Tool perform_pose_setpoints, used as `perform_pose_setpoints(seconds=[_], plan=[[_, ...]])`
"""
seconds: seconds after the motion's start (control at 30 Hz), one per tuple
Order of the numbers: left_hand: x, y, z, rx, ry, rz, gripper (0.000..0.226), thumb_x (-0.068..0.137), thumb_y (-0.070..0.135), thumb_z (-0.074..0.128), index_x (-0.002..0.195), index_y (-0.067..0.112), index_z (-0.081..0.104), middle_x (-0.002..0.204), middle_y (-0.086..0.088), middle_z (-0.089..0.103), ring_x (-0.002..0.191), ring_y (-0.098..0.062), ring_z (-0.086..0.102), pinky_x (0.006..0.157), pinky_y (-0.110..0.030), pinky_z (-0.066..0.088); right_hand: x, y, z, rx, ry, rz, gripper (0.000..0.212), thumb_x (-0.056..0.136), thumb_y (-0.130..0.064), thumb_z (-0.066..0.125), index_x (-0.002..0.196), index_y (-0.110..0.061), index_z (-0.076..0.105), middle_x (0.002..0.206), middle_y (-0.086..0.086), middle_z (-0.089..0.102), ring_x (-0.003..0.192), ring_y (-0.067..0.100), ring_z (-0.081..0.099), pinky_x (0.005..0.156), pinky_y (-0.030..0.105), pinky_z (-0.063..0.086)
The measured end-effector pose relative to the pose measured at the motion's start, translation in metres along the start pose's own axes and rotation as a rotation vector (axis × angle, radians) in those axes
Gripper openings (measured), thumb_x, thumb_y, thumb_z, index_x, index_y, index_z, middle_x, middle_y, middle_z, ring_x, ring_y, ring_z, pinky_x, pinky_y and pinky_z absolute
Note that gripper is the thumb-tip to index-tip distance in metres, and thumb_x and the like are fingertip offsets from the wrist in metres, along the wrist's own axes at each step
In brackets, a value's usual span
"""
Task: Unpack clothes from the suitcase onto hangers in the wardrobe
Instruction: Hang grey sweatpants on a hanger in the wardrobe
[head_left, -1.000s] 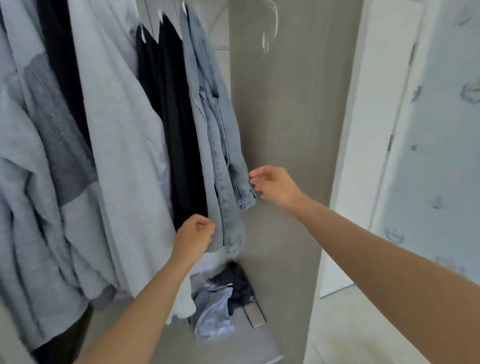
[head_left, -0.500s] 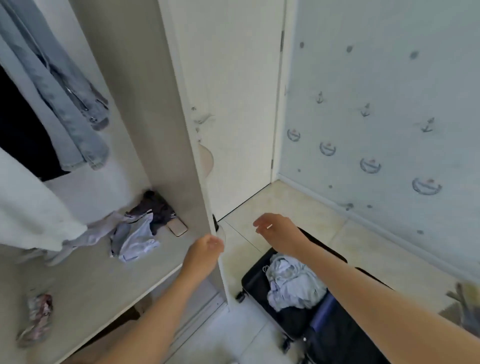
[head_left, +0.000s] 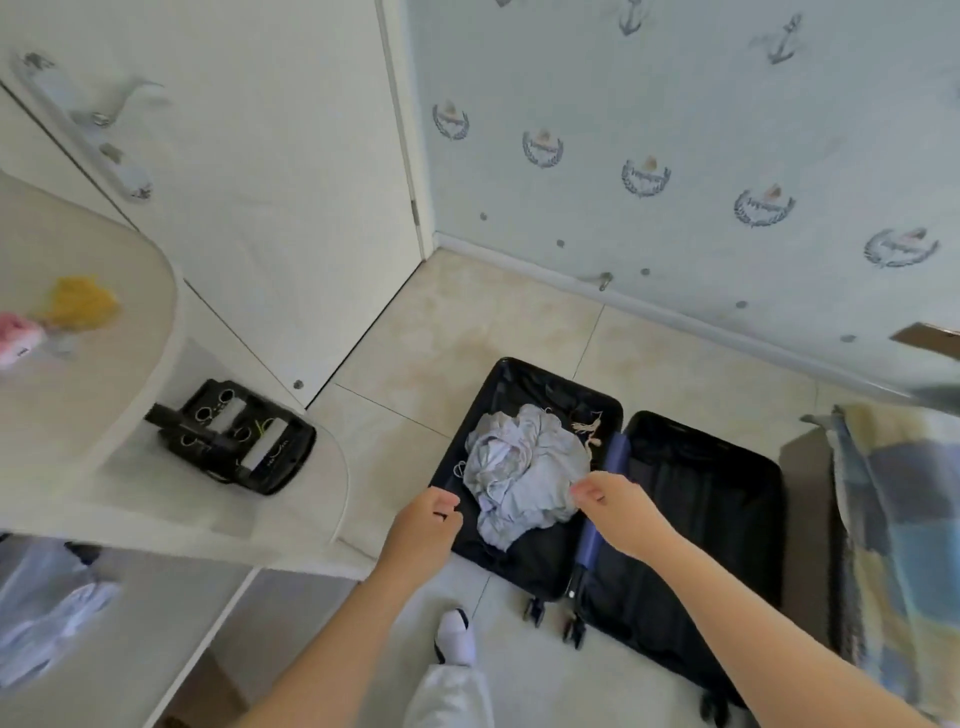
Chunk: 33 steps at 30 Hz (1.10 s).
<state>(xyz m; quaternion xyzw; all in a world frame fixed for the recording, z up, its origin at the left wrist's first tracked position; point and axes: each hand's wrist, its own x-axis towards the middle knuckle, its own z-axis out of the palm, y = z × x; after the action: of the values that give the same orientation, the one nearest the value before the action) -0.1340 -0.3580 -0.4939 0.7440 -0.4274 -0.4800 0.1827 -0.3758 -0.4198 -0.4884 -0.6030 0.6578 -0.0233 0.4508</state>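
Note:
A black suitcase (head_left: 701, 499) lies open on the tiled floor. Its left half holds a crumpled pale grey garment (head_left: 524, 467); the right half shows only dark lining. My left hand (head_left: 426, 530) hovers over the suitcase's left rim, fingers loosely curled and holding nothing. My right hand (head_left: 618, 512) is above the blue centre hinge, its loosely curled fingertips right at the garment's right edge; no grip on the cloth shows. The wardrobe (head_left: 130, 613) sits at the lower left, with pale clothes lying on its floor.
Rounded corner shelves (head_left: 156, 322) stick out at the left, with a black case (head_left: 234, 436) on the lower one and yellow and pink items above. A white door (head_left: 270, 182) stands behind. A checked blanket (head_left: 898, 545) lies right of the suitcase. My foot (head_left: 454, 636) is near its wheels.
My view swung from the hanging clothes in the wardrobe down to the suitcase. Both hands let go of the jeans and came down over the grey garment.

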Motion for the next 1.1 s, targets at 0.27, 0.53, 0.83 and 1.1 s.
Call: perform_pose_setpoints(seconds=[0.27, 0.53, 0.83, 1.1], plan=[[0.155, -0.052, 0.05, 0.111, -0.086, -0.09, 0.025, 0.093, 0.018, 0.05, 0.117, 0.018, 0.057, 0.11, 0.004, 0.058, 0.097, -0.015, 0.056, 0.074, -0.025, 0.041, 0.122, 0.083, 0.052, 0.256, 0.084, 0.274, 0.019, 0.094, -0.016, 0.05, 0.102, -0.026, 0.064, 0.097, -0.005, 0.068, 0.092, 0.014, 0.064, 0.082, 0.032, 0.054], [0.261, -0.164, 0.169, 0.128, -0.186, -0.151, 0.024, 0.092, 0.012, 0.052, 0.115, 0.018, 0.058, 0.113, 0.003, 0.059, 0.099, -0.01, 0.056, 0.083, -0.024, 0.046, 0.236, 0.205, 0.163, 0.308, 0.015, 0.395, 0.018, 0.094, -0.015, 0.05, 0.101, -0.024, 0.064, 0.099, -0.003, 0.068, 0.088, 0.014, 0.065, 0.078, 0.03, 0.052], [0.381, -0.29, 0.292, 0.255, -0.263, -0.086, 0.032, 0.092, 0.014, 0.053, 0.124, 0.018, 0.055, 0.118, 0.006, 0.053, 0.099, -0.009, 0.051, 0.084, -0.02, 0.038, 0.362, 0.32, 0.288, 0.289, -0.01, 0.384, 0.025, 0.095, -0.018, 0.048, 0.116, -0.024, 0.059, 0.116, -0.003, 0.063, 0.097, 0.014, 0.059, 0.078, 0.027, 0.047], [0.468, -0.36, 0.373, 0.533, -0.237, 0.054, 0.049, 0.083, 0.042, 0.068, 0.125, 0.025, 0.051, 0.124, 0.009, 0.052, 0.116, -0.015, 0.052, 0.095, -0.035, 0.04, 0.443, 0.388, 0.349, -0.07, -0.156, 0.112, 0.051, 0.093, -0.016, 0.048, 0.143, -0.023, 0.04, 0.147, 0.003, 0.039, 0.135, 0.026, 0.034, 0.111, 0.042, 0.032]])
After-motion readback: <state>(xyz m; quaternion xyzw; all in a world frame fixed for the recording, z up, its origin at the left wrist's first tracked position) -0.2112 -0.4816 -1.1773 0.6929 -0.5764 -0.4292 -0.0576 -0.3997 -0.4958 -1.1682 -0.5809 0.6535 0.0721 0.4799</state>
